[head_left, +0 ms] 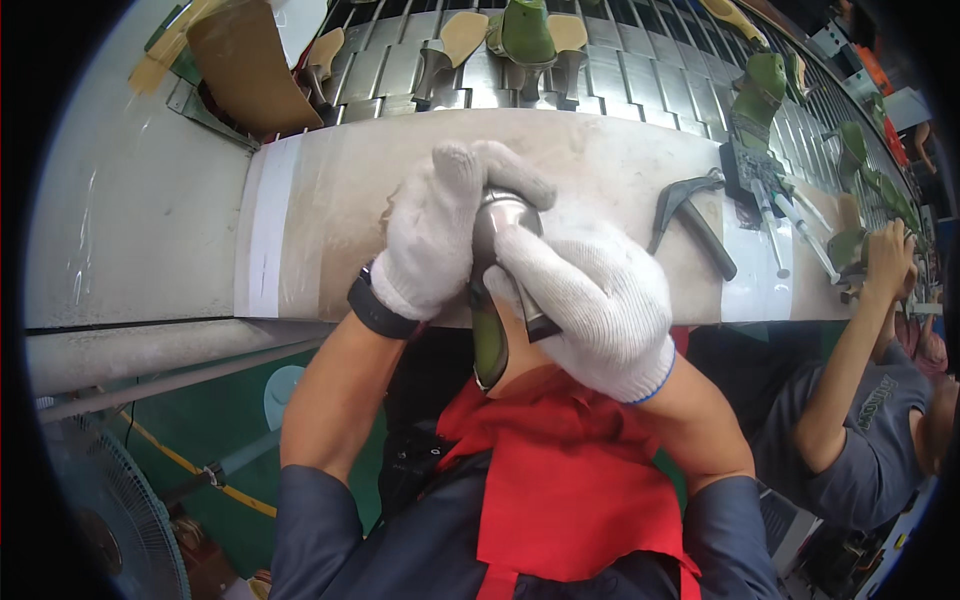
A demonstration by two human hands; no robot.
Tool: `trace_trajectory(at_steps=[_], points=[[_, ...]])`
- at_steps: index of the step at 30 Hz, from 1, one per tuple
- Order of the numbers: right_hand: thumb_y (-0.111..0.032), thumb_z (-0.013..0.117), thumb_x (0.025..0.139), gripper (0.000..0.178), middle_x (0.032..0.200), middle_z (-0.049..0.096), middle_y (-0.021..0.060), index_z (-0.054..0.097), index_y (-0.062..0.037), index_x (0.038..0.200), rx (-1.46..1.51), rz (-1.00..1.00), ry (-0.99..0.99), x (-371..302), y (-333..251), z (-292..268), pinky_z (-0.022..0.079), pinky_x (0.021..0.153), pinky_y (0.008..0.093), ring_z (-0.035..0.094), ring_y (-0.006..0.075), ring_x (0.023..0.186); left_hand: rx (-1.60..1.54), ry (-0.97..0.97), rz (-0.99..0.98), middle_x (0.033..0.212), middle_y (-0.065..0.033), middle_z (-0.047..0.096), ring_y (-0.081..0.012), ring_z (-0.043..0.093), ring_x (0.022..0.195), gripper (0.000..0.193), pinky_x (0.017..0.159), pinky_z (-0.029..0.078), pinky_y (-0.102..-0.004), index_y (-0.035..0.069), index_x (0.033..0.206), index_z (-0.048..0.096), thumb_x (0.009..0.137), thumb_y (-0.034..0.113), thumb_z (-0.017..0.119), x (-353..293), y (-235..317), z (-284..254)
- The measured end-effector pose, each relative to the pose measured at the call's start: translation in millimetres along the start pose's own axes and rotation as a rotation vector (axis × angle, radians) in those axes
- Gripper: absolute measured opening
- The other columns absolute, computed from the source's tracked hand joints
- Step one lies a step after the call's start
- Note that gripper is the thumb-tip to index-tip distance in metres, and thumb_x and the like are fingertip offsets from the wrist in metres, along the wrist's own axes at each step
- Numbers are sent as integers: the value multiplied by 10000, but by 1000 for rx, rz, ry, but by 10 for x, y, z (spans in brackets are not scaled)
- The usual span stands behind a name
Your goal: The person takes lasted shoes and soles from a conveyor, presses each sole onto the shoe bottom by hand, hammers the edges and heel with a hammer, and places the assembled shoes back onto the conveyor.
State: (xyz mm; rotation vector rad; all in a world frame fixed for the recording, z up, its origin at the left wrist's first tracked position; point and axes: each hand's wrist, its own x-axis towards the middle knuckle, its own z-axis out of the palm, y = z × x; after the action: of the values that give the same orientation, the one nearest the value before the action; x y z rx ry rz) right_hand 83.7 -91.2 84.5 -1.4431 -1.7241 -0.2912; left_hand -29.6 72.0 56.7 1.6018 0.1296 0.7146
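Both my hands wear white knit gloves and meet over one shoe (489, 345) at the near edge of the work table. Its green last and tan sole point down toward my red apron, and a shiny grey-brown heel end shows between the gloves. My left hand (430, 230) is cupped round the far end of the shoe, fingers bent over it. Closed on the shoe's heel from the right, my right hand (610, 305) has its thumb or a finger pressed against the shiny part. The gloves hide much of the shoe.
A hammer (708, 238) lies right on the table (340, 220), beside a dark block (750, 172) and several syringe-like tubes (768, 228). Beyond runs a slatted metal conveyor (640, 60) carrying shoes on green lasts (527, 35). A co-worker's arm (850, 370) reaches in at right; a fan (110, 520) stands lower left.
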Motion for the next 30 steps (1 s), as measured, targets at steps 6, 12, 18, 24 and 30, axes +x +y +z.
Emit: trace_trajectory(at_steps=[6, 12, 18, 24, 30], points=[[-70, 805, 798, 413, 875, 680, 81, 768, -94, 1208, -60, 24, 50, 186, 298, 174, 586, 694, 397, 692, 271, 790, -79, -60, -183, 968, -88, 786, -129, 727, 896, 349, 846, 580, -293, -25, 1069, 788, 1144, 234, 567, 285, -106, -214], [-145, 742, 1008, 155, 808, 758, 92, 793, -3, 1040, 566, 835, -81, 333, -29, -453, 563, 628, 293, 703, 118, 676, -120, -2, -205, 1022, -113, 788, -155, 724, 908, 318, 857, 572, -311, -45, 1058, 790, 1075, 218, 612, 262, -145, -245], [-515, 692, 1058, 576, 717, 714, 93, 733, 50, 956, 626, 1207, -463, 510, -66, -360, 561, 590, 289, 689, 143, 619, -34, -54, -139, 991, -57, 773, -95, 701, 907, 261, 838, 563, -264, -6, 1123, 794, 1104, 235, 696, 259, -140, -115], [-375, 672, 1094, 346, 693, 631, 19, 700, -55, 964, 1005, 1402, -88, 257, -113, -183, 437, 471, 273, 551, 119, 509, 56, -161, -36, 1087, -27, 749, -86, 654, 1002, 276, 927, 539, -270, 1, 1276, 742, 1131, 219, 652, 230, -167, -77], [-337, 671, 1073, 310, 695, 646, 51, 721, -44, 987, 929, 1453, -147, 439, -51, -332, 467, 486, 317, 567, 136, 512, 31, -181, -97, 1110, -52, 752, -116, 676, 1041, 285, 963, 552, -294, -11, 1208, 763, 1114, 245, 679, 288, -214, -55]])
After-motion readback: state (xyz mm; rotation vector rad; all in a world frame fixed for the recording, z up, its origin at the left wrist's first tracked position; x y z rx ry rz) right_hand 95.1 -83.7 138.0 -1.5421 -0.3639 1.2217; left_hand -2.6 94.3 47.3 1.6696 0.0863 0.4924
